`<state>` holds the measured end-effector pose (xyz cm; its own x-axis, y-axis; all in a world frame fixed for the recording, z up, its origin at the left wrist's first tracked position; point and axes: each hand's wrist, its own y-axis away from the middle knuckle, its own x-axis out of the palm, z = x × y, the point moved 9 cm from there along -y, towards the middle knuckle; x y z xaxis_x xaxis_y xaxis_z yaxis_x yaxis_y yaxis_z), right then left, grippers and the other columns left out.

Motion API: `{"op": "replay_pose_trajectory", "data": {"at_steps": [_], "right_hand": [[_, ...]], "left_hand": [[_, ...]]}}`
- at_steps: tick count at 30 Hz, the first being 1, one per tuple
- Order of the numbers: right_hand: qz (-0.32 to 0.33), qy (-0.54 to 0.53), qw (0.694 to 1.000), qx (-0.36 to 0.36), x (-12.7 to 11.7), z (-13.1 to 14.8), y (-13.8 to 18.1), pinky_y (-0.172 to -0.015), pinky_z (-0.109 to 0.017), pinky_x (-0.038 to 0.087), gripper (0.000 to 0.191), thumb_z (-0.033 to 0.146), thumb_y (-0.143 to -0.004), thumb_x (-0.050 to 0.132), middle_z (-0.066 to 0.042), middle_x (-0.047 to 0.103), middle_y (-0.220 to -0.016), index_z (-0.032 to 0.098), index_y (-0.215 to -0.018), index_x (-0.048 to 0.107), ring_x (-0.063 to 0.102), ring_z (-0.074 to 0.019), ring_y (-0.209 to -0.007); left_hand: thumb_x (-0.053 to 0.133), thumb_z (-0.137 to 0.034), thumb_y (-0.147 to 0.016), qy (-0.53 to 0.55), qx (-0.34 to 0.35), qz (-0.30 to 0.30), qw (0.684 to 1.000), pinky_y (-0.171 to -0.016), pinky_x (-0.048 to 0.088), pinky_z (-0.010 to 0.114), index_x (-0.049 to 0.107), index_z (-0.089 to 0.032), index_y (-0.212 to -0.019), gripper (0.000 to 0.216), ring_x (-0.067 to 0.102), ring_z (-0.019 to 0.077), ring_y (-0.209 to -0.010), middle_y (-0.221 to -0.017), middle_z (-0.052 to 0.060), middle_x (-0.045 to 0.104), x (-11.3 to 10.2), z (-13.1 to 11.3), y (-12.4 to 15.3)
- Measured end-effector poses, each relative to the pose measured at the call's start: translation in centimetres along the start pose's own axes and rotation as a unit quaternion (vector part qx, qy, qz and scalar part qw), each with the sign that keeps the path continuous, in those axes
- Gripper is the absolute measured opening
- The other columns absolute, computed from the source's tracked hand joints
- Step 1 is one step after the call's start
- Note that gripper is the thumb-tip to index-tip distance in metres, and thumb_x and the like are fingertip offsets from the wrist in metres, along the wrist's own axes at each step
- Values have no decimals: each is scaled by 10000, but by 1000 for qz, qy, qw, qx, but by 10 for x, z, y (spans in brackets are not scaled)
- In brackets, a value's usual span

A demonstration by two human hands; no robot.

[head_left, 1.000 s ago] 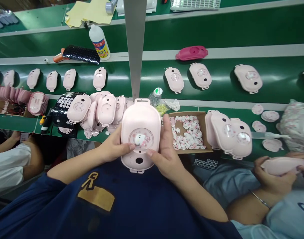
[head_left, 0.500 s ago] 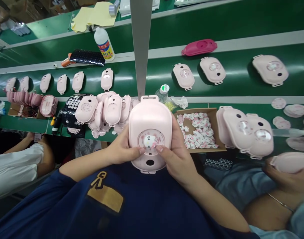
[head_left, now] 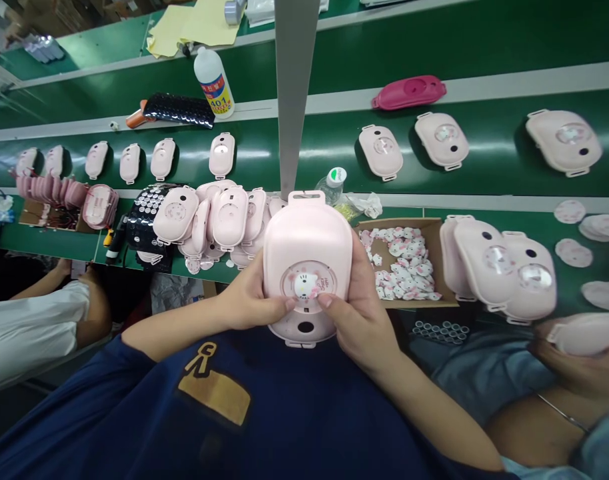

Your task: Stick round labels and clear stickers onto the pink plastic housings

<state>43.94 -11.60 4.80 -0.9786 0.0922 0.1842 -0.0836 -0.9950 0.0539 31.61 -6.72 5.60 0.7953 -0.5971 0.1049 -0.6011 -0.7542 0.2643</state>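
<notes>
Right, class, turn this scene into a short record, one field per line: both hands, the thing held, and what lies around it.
Left hand: holds one side of the pink case, thumb on its front
Right hand: holds the opposite side, thumb also on front
Cat face: on the case's front
Box: cardboard, holding white pieces
Bottle: white, standing farther back

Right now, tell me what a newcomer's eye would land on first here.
Probably the pale pink case held at the centre by the fingers of the left hand and right hand, a white cat piece on its round panel. Next, perhaps, the cardboard box of similar pieces at right, then the deep pink part on the grey strip beyond.
</notes>
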Motion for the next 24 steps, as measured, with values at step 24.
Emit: {"op": "replay_pose_trajectory", "data": {"at_steps": [24], "right_hand": [[-23,18,999,-21,10,-2,7,-1277,-498,241,780,363,-943,559,25,241,-1675,357,-1607,149,234,-273,-1548]], "left_hand": [[784,-462,-779,80,31,-11,996,-1091,447,495,521,-190,-1398,726,554,368,-1273,-1347,141,626,-9,11,2]]}}
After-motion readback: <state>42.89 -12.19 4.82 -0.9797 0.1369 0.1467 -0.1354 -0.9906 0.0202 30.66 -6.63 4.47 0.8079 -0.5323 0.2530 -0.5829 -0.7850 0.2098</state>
